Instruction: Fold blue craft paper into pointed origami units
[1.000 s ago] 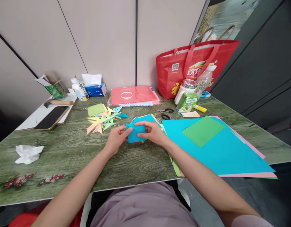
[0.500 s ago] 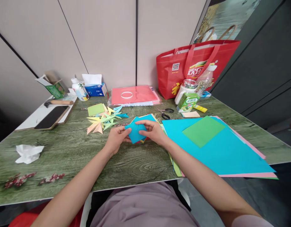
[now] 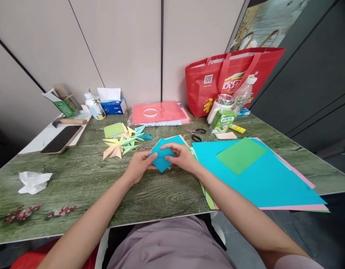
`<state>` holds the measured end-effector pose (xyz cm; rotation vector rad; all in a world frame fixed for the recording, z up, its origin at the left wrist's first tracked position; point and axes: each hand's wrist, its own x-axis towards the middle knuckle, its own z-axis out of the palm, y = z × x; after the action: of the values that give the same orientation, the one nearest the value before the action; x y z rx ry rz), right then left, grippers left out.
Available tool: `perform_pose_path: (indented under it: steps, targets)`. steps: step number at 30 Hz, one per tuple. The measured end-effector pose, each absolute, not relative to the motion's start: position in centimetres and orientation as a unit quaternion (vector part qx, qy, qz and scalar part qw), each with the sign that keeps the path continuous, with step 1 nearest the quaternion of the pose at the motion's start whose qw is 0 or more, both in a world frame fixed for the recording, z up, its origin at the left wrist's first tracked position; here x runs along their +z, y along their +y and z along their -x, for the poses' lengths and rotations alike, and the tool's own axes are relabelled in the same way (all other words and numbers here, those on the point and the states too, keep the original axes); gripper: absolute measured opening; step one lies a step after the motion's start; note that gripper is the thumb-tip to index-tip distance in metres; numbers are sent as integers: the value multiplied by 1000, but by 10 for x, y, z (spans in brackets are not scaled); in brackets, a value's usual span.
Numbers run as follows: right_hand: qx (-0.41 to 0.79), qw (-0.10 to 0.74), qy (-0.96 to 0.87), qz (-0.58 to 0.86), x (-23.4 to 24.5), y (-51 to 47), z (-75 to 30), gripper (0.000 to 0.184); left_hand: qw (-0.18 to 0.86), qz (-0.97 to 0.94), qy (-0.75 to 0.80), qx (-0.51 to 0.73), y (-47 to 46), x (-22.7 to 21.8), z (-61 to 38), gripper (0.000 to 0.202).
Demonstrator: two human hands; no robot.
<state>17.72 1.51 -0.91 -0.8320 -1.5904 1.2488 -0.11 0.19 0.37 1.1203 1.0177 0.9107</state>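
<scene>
A small blue paper square (image 3: 162,163), creased and turned corner-down, is held up between my two hands. My left hand (image 3: 140,164) pinches its left edge, thumb in front and fingers behind. On its right side my right hand (image 3: 182,155) grips it, thumb low and index finger across the top. Behind it lies a stack of coloured paper (image 3: 178,139), blue on top, partly hidden by my right hand. To the left rests a cluster of folded paper stars (image 3: 123,144) in yellow, green, peach and blue, beside a pile of light green paper squares (image 3: 113,130).
Large blue sheets (image 3: 262,179) carry a green sheet (image 3: 241,155) on the right. Scissors (image 3: 197,134), a green drink carton (image 3: 223,121) and a red bag (image 3: 200,86) stand farther back. A phone (image 3: 61,139), hammer (image 3: 73,121) and crumpled tissue (image 3: 34,182) are on the left.
The blue paper square has tipped and shifted slightly down and right in my fingers. Both hands keep nearly the same place and hold.
</scene>
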Motion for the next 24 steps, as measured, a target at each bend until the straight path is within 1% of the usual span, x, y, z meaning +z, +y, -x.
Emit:
perform_pose_path:
  steps: [3,5,8,10,12,14,16,17,21,24]
  targets:
    - [457,464,-676,344,-12,16,-178,29,662,-484,426,382,2,4,2,35]
    - [379,473,-710,359,-12,16,-178,25,675,-473,417,383,2,4,2,34]
    - [230,485,-760,366,-11,13,-178,19,690,-444,407,402,4,4,2,31]
    - [154,485,-784,355,-10,11,-177,20,693,-420,401,427,5,4,2,28]
    - [109,474,-806,338,-11,10,-176,25,690,-402,398,452,7,4,3,24]
    - [88,452,-829,317,-13,10,-174,33,683,-394,401,467,8,5,4,21]
    - [76,430,-849,298,-17,11,-174,36,676,-396,405,472,9,6,5,19]
    - [70,422,-856,291,-19,11,-174,34,674,-396,407,473,10,6,5,19]
    - [50,418,-865,274,-21,13,-175,17,675,-390,403,480,11,5,5,17]
    - [47,419,-862,281,-19,12,-176,14,684,-390,380,486,11,3,5,18]
